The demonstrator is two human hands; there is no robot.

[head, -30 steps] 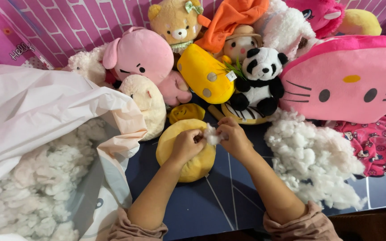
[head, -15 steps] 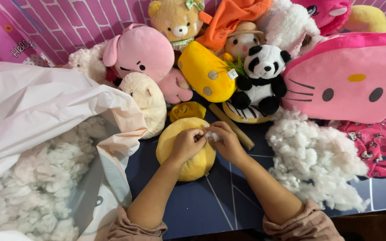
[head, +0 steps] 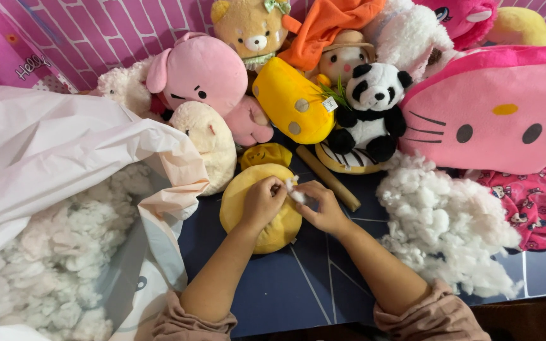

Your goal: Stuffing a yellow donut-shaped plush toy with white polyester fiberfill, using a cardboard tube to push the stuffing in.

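Two hands push white stuffing into a round yellow plush toy (head: 261, 211) on a dark blue table (head: 323, 284).

The toy lies at centre. The left hand (head: 261, 202) rests curled on its top, fingers closed around the opening; the right hand (head: 323, 207), at 3 o'clock from it, pinches a tuft of stuffing (head: 296, 191). This looks like filling; next comes poking the tuft fully inside. A loose stuffing pile (head: 443, 221) sits at 3 o'clock, an open white bag of stuffing (head: 45, 189) at 9, plush toys against a pink brick-print wall (head: 96, 31) at 12.
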